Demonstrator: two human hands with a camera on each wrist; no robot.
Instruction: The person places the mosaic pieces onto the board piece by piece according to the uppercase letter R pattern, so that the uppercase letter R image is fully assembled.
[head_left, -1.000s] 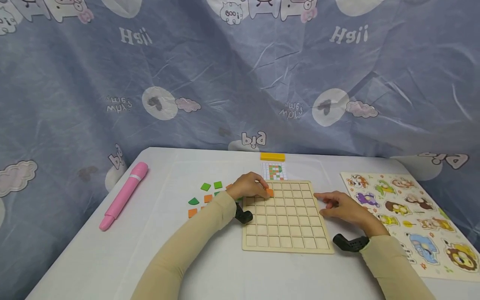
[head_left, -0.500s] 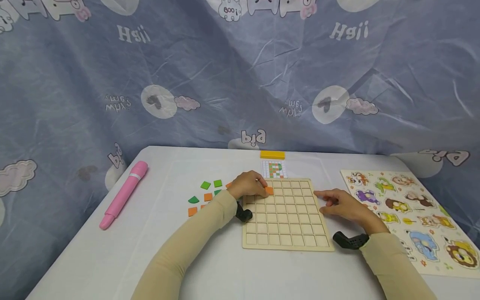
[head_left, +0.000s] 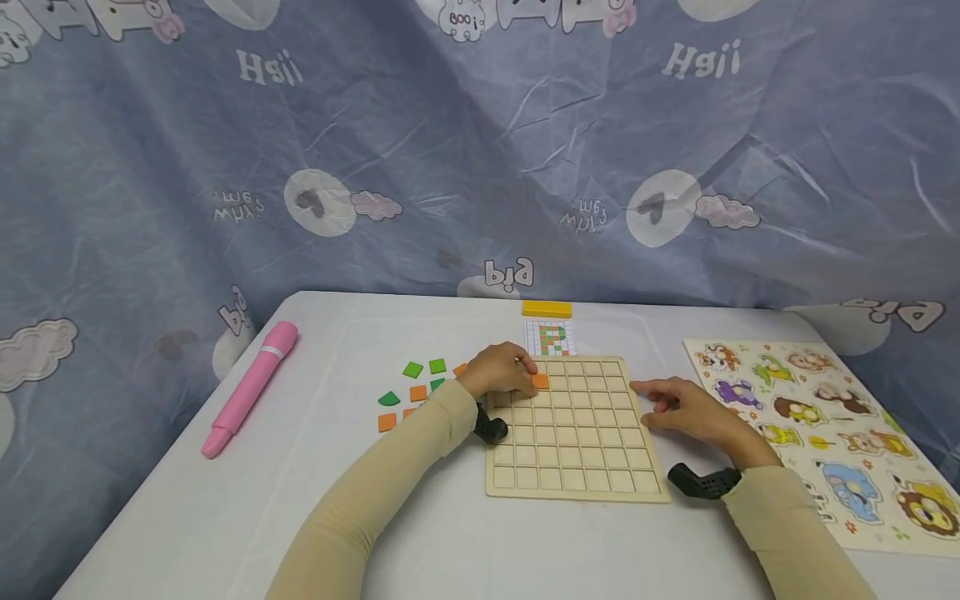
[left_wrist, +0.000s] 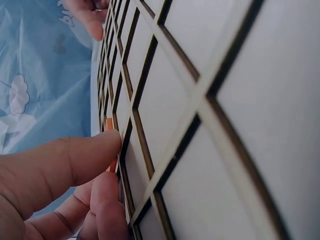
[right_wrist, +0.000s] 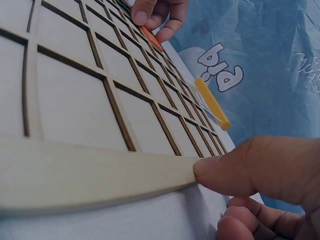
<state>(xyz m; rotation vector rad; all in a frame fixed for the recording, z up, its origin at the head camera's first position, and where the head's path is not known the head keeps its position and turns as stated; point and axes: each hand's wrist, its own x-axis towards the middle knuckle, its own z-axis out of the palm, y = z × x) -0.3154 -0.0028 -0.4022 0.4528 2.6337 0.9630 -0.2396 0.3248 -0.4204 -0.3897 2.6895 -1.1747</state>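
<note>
In the head view a wooden grid board [head_left: 577, 457] lies on the table. My left hand [head_left: 501, 371] is over its upper left part and pinches an orange square tile [head_left: 541, 381] at a cell near the back row. The left wrist view shows the thumb close against the grid, with the edge of the tile [left_wrist: 109, 124] between thumb and fingers. My right hand [head_left: 686, 412] rests at the board's right edge, index finger stretched out. Its thumb [right_wrist: 220, 175] touches the board's rim in the right wrist view, the other fingers loosely bent beside it.
Loose green tiles [head_left: 412, 370] and orange tiles [head_left: 387, 422] lie left of the board, partly behind the left arm. Behind it are a pattern card [head_left: 551, 337] and a yellow block [head_left: 547, 309]. A pink stick [head_left: 251, 387] lies left, an animal puzzle board [head_left: 798, 433] right.
The orange tile, tilted slightly a second ago, now lies squarer with the grid. Both hands have kept nearly the same place.
</note>
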